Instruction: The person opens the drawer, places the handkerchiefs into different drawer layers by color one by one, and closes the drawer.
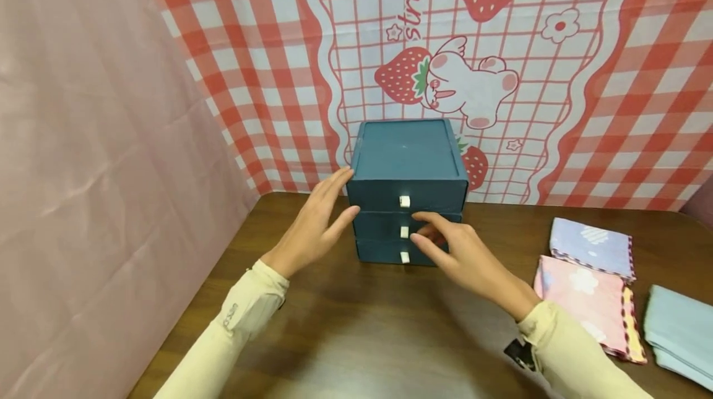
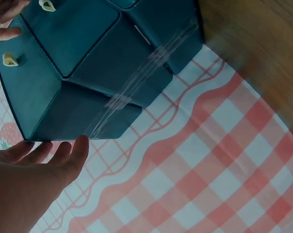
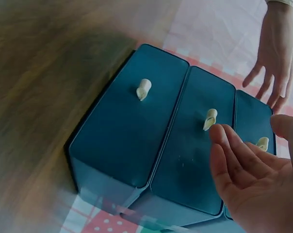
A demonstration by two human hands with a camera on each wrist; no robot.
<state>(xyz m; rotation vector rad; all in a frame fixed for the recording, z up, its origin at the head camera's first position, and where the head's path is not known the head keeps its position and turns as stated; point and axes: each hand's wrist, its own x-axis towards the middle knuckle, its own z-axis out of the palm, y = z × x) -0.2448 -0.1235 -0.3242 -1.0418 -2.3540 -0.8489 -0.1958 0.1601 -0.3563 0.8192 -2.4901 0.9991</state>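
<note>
A dark blue cabinet (image 1: 406, 148) with three stacked drawers stands on the table, each drawer having a small white knob. My left hand (image 1: 312, 223) is at its upper left edge, fingers extended; in the left wrist view the fingertips (image 2: 80, 143) are right at the cabinet's top edge. My right hand (image 1: 459, 250) is in front of the drawers, thumb and fingers apart with nothing between them. The middle knob (image 1: 404, 232) is just beside those fingers, and the right wrist view shows this knob (image 3: 210, 119) close to a fingertip. All three drawers are closed.
On the right of the wooden table (image 1: 356, 325) lie a folded lavender cloth (image 1: 593, 244), a pink cloth (image 1: 582, 300) and a light blue cloth (image 1: 682, 331). Behind the cabinet hangs a red-and-white checked strawberry curtain (image 1: 267, 77). Clear tape (image 2: 137, 77) runs along the cabinet's side.
</note>
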